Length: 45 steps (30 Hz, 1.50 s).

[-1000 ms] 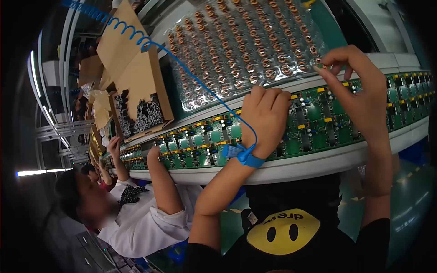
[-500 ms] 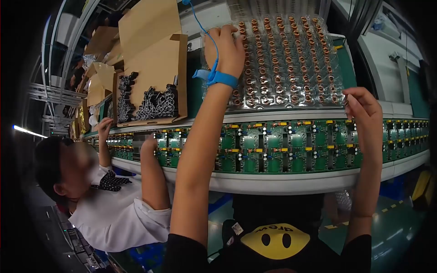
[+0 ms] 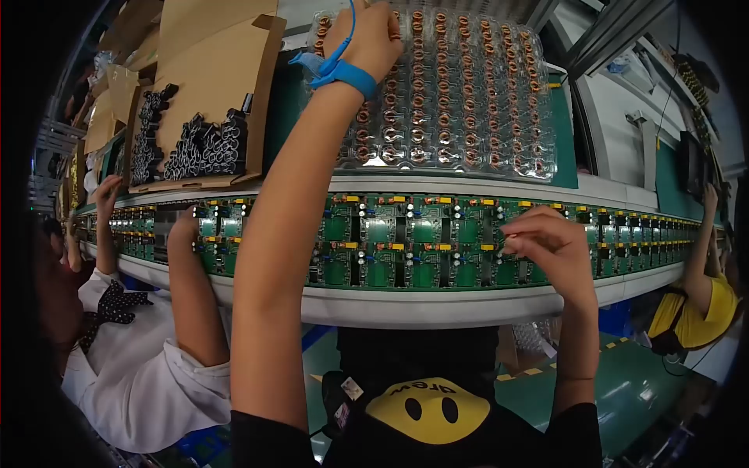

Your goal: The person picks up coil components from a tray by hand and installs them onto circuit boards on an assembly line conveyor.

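My left hand [image 3: 367,39], with a blue wrist strap [image 3: 349,76] on its wrist, is over the far left part of a clear plastic tray [image 3: 367,161]. Rows of copper coils [image 3: 417,84] sit in the tray's pockets. The fingers of that hand are curled; whatever they hold is hidden. My right hand [image 3: 550,246] is above the green circuit boards [image 3: 423,230], thumb and forefinger pinched on a small copper coil [image 3: 511,239], mostly covered by the fingertips. Yellow and blue components stand on the boards.
An open cardboard box [image 3: 214,47] with black ring-ended parts [image 3: 204,148] stands left of the tray. A co-worker in a white shirt [image 3: 156,374] reaches over the line at left. Another person in a yellow shirt [image 3: 706,316] is at far right. A pale rail [image 3: 437,310] edges the line.
My right hand has moved from the tray's near right corner down and left over the boards. My left hand has stayed at the tray's far left part. The view has shifted right.
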Tool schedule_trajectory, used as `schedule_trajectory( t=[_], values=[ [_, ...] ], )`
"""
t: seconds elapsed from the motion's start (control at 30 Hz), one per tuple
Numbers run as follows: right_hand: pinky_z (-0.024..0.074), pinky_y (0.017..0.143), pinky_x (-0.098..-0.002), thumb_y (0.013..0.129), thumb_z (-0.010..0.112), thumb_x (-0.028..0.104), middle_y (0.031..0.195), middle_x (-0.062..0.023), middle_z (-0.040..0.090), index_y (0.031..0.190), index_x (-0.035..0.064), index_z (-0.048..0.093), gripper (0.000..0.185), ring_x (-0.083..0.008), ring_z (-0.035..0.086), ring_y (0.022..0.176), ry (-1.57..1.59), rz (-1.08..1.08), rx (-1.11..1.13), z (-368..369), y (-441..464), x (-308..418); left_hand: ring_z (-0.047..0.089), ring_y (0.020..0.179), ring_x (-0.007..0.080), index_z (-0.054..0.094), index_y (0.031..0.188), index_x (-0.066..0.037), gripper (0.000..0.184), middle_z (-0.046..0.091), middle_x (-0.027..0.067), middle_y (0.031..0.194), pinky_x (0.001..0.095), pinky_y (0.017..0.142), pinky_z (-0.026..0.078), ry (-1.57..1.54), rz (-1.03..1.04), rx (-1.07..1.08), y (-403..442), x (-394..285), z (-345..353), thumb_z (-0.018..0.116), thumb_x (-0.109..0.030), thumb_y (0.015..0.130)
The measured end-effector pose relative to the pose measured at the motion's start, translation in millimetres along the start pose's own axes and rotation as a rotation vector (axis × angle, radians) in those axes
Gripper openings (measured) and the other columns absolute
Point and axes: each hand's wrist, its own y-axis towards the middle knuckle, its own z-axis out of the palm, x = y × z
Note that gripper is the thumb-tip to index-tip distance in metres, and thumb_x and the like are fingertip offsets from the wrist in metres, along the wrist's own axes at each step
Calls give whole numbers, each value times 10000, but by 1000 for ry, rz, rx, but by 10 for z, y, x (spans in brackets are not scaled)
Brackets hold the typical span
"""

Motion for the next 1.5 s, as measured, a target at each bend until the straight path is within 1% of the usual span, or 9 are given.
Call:
schedule_trajectory(
  t=[0.03,0.23,0.33,0.4,0.53,0.6,0.8,0.9,1.5],
  values=[
    [571,769,-257,864,690,-40,1015,-76,661,1058,45,753,220,-153,685,894,-172,-50,-13,49,9,16,644,804,268,708,965,-110,160,665,102,943,410,696,544,-41,8,-20,-56,-48,-72,757,-131,815],
    [558,733,-251,864,684,-61,1001,-64,655,1068,42,750,238,-128,657,865,-292,-76,56,169,92,-17,635,769,235,711,948,-111,155,686,70,914,380,691,532,-313,50,-124,-460,-210,-476,761,-99,802],
    [522,715,-286,832,706,-39,917,-69,660,1010,32,750,197,-159,645,830,-502,-140,52,262,173,-1,630,752,218,713,939,-111,154,697,55,900,364,689,526,-447,67,-176,-731,-312,-711,763,-84,795],
    [509,716,-306,813,716,-33,883,-77,662,983,29,749,183,-184,643,822,-608,-154,67,265,208,0,604,714,161,715,899,-116,173,717,-2,860,322,684,493,-466,142,-281,-1003,-415,-838,771,-22,765],
    [496,744,-347,767,733,-20,833,-92,669,926,26,740,165,-245,634,818,-674,-258,60,255,234,-11,625,746,184,714,895,-83,221,722,33,887,293,689,465,-579,-16,-61,-1614,-630,-1150,786,28,719],
    [496,748,-350,764,734,-17,834,-93,675,918,28,738,161,-251,631,819,-668,-262,55,249,239,-12,589,748,225,679,927,-124,245,701,5,905,345,669,393,-630,-97,-12,-1935,-728,-1167,766,-7,730],
    [495,743,-343,772,732,-8,835,-84,678,911,32,738,144,-238,631,819,-701,-261,52,260,240,-34,636,777,237,690,936,-88,234,731,40,934,332,691,463,-819,-380,89,-2622,-874,-1007,779,12,744],
    [495,742,-340,771,734,-8,839,-82,681,914,39,740,150,-237,630,812,-700,-262,63,265,245,-29,665,789,225,677,929,-52,229,738,95,931,296,692,497,-743,-370,29,-2740,-877,-865,787,38,750],
    [486,730,-365,773,721,-11,873,-92,670,906,37,718,141,-270,612,838,-820,-265,48,387,203,88,656,732,224,668,993,-58,273,734,67,979,311,617,472,-661,-323,25,-2706,-876,-804,780,31,760]
  ],
)
